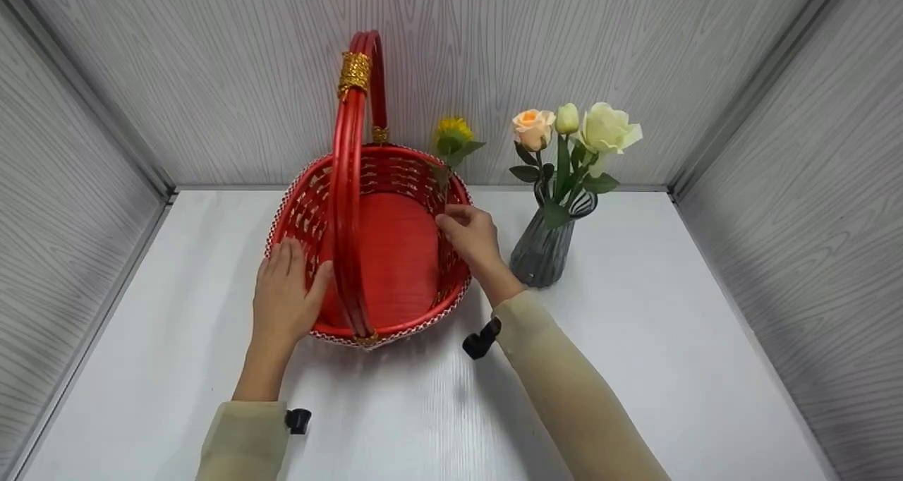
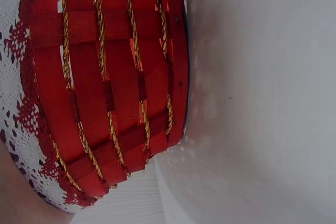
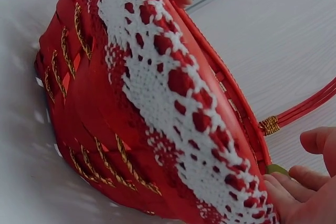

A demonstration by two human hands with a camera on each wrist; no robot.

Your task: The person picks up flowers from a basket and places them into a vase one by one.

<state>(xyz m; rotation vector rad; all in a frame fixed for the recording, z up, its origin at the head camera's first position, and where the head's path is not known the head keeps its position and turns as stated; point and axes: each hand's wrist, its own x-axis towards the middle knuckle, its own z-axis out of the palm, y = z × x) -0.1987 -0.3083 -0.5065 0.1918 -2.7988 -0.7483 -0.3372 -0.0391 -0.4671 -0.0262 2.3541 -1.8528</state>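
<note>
A red woven basket (image 1: 395, 255) with a tall arched handle, gold bindings and white lace trim stands on the white table. Against its left rim rests my left hand (image 1: 286, 297), fingers straight and thumb spread inward. At the right inner wall, my right hand (image 1: 469, 238) pinches the thin stem of a yellow flower (image 1: 455, 132) with green leaves. Its bloom rises above the rear right rim, and the stem's lower end is hidden. In the right wrist view, a bit of green leaf (image 3: 277, 169) shows between the rim and my right hand's fingers.
Right of the basket stands a grey glass vase (image 1: 543, 252), holding a peach rose (image 1: 534, 130), a pale bud (image 1: 566, 118) and a large cream bloom (image 1: 609, 128). Grained grey panels enclose the table (image 1: 635, 340) at the back and both sides.
</note>
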